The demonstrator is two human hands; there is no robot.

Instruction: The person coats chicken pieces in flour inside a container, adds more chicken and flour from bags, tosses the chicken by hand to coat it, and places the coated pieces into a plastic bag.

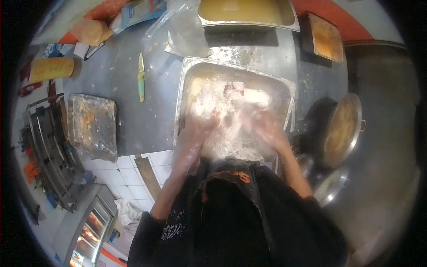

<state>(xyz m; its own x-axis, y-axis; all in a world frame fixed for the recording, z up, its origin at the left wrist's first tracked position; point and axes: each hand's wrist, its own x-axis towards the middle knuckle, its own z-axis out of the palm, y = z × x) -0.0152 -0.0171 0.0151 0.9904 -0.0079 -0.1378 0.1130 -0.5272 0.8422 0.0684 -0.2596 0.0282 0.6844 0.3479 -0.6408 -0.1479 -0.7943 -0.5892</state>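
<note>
While both hands are down inside the deep metal pan (267, 78) at center frame, motion blur smears the fingers. Left hand (202, 127) is in the left half of the pan, right hand (267, 127) in the right half, well apart from each other. Grip: can't tell on either, open or closed; both are at or just over the white powdery material (204, 95), contact not readable. Both look dusted pale.

Material is spread across the pan floor, patchy, with a reddish-brown piece (233, 90) near the upper middle. Pan sits on the gray table (155, 120), near edge toward the person's black clothing (222, 218).

Around it: rectangular tub (242, 11) of yellowish contents at top center, beyond the pan. Clear plastic bag (190, 33) just left of that tub. Knife (141, 82), green handle, lies flat left of the pan, blade toward top of frame. Stained rectangular tray (92, 127) at left, near the table edge. Yellow container (51, 70) at upper left, on its side in this view. Smaller rectangular container (328, 39), orange contents, upper right. Wide round pan (342, 131) with brownish contents at right, second round pan (332, 187) below it, partly hidden by the person's arm and sleeve. White cloth (129, 212) at lower left.
</note>
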